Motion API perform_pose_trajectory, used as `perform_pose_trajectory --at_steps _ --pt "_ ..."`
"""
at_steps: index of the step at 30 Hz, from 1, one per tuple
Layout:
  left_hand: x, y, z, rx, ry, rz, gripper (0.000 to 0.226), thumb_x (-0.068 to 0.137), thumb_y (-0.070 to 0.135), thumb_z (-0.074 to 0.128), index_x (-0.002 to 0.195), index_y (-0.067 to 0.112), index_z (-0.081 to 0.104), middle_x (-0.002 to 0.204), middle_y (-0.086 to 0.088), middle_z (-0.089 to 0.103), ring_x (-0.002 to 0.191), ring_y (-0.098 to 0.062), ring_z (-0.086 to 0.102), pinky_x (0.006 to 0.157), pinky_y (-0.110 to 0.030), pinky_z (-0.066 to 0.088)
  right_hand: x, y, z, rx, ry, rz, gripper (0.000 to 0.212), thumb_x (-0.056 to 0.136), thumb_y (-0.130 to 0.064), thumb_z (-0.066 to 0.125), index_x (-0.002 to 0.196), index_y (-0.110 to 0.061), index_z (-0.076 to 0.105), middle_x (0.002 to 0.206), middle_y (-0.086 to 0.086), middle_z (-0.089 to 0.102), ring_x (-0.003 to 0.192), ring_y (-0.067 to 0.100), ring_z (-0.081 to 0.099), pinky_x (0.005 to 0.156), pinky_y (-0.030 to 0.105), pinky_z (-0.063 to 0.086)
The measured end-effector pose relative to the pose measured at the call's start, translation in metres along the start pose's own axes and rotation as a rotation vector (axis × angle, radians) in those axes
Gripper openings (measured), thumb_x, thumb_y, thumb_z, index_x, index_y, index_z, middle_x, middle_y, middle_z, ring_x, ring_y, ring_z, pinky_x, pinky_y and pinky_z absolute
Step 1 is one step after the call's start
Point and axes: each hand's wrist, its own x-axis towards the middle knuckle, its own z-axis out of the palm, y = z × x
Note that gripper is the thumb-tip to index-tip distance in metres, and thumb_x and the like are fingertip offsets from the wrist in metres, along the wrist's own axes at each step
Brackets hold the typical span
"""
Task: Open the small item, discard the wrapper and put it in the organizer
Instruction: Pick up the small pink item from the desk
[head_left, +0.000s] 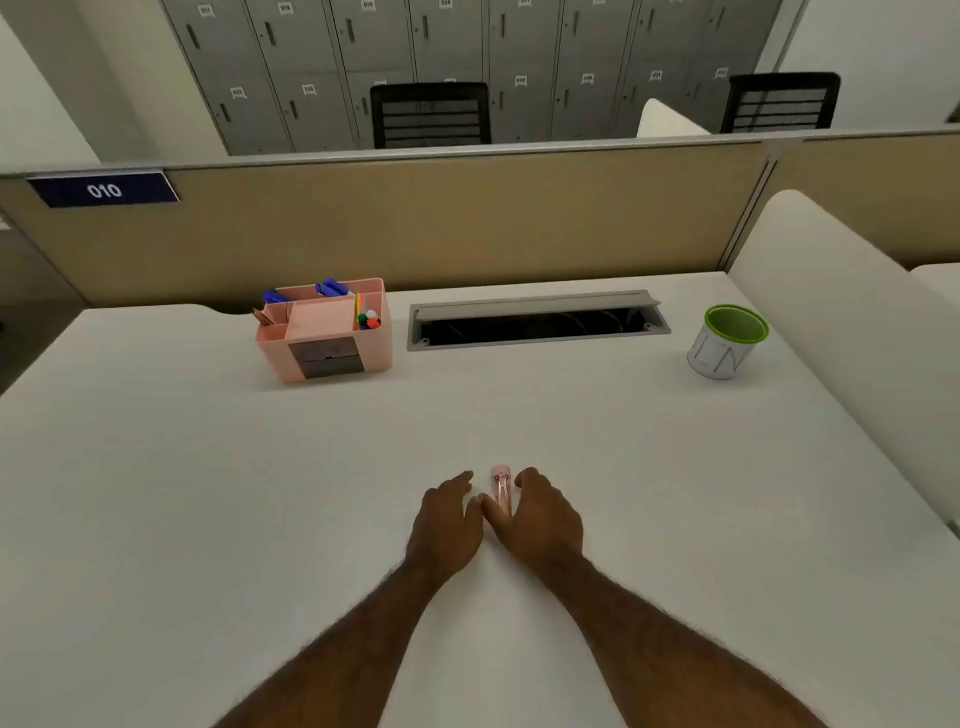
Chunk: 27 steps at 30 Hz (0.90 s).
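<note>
A small pink wrapped item (501, 487) lies on the white desk (208, 493), near the front middle. My right hand (540, 517) curls around it, thumb on its left side and fingers on its right, touching it on the desk surface. My left hand (449, 525) rests just to the left of it, fingers apart and holding nothing. A pink organizer (332, 358) with several compartments holding pens and coloured bits stands at the back left of the desk. A white cup with a green rim (724, 343) stands at the back right.
An open grey cable tray (535, 319) is set into the desk between the organizer and the cup. A tan partition (467, 218) closes off the back. A white divider (841, 322) runs along the right side.
</note>
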Motion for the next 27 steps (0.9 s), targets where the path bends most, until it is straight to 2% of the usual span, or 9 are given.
perform_pose_trajectory --at_steps 2,5,11,13,16,20,22,24,27 --pt "0.006 0.004 -0.001 -0.097 0.006 -0.061 0.044 0.098 0.019 0.046 0.141 0.012 0.047 0.138 -0.007 0.058 0.129 -0.022 0.053 0.105 -0.024 0.036 0.003 -0.002 -0.002 0.006 0.021 0.029 0.056 0.076 -0.074 0.049 0.097 -0.021 0.048 0.092 -0.002 0.066 0.085 0.022 0.066 0.075 0.036 0.054" --pt "0.008 0.01 -0.004 -0.178 -0.015 -0.133 0.044 0.097 0.014 0.048 0.141 0.013 0.047 0.134 -0.007 0.06 0.122 -0.021 0.056 0.099 -0.021 0.038 0.006 -0.001 0.0 -0.03 0.029 0.018 0.051 0.08 -0.067 0.049 0.095 -0.019 0.05 0.089 0.0 0.067 0.083 0.025 0.066 0.072 0.035 0.052" --pt "0.012 0.008 -0.008 -0.402 -0.063 -0.231 0.045 0.097 0.032 0.049 0.141 0.024 0.046 0.137 -0.003 0.059 0.119 -0.026 0.06 0.107 -0.041 0.045 0.011 -0.001 0.003 -0.006 -0.01 -0.029 0.039 0.092 -0.052 0.039 0.095 -0.014 0.051 0.089 0.004 0.067 0.081 0.028 0.065 0.072 0.038 0.052" --pt "0.013 0.01 -0.011 -0.59 -0.123 -0.242 0.044 0.098 0.038 0.048 0.141 0.028 0.045 0.134 -0.002 0.059 0.117 -0.026 0.062 0.106 -0.044 0.045 0.007 -0.004 0.004 0.112 -0.068 -0.065 0.036 0.094 -0.049 0.041 0.097 -0.014 0.048 0.089 0.006 0.067 0.079 0.028 0.064 0.069 0.039 0.051" --pt "0.017 0.018 -0.017 -0.863 -0.131 -0.232 0.03 0.098 0.033 0.05 0.125 0.023 0.06 0.121 -0.004 0.068 0.113 -0.023 0.064 0.103 -0.039 0.048 0.003 -0.013 0.003 0.384 -0.151 -0.119 0.03 0.097 -0.042 0.044 0.107 -0.013 0.045 0.095 0.007 0.069 0.081 0.024 0.065 0.069 0.039 0.053" --pt "0.02 0.031 -0.027 -1.047 -0.117 -0.223 0.031 0.098 0.025 0.051 0.124 0.013 0.063 0.116 -0.014 0.072 0.113 -0.025 0.066 0.103 -0.037 0.048 0.001 -0.035 -0.005 0.69 -0.26 -0.012 0.032 0.097 -0.045 0.039 0.116 -0.02 0.047 0.101 -0.003 0.064 0.083 0.011 0.059 0.074 0.031 0.049" --pt "0.021 0.039 -0.033 -1.122 -0.109 -0.208 0.029 0.098 0.024 0.051 0.12 0.01 0.064 0.113 -0.013 0.072 0.11 -0.024 0.066 0.102 -0.036 0.048 0.002 -0.045 -0.013 0.705 -0.246 -0.043 0.035 0.097 -0.047 0.036 0.116 -0.022 0.051 0.101 -0.007 0.063 0.086 0.009 0.059 0.075 0.029 0.048" --pt "0.022 0.048 -0.039 -1.166 -0.061 -0.2 0.029 0.097 0.022 0.052 0.119 0.008 0.064 0.107 -0.012 0.072 0.104 -0.022 0.067 0.099 -0.034 0.05 0.002 -0.053 -0.022 0.634 -0.18 -0.121 0.032 0.101 -0.037 0.035 0.12 -0.019 0.053 0.105 -0.006 0.064 0.091 0.011 0.061 0.079 0.025 0.049" --pt "0.023 0.063 -0.044 -1.097 0.079 -0.202 0.025 0.096 0.02 0.055 0.114 0.009 0.068 0.098 -0.007 0.073 0.095 -0.021 0.069 0.088 -0.031 0.056 0.004 -0.062 -0.03 0.56 -0.05 -0.172 0.03 0.101 -0.03 0.037 0.122 -0.015 0.053 0.093 -0.007 0.062 0.074 0.005 0.057 0.063 0.012 0.043"
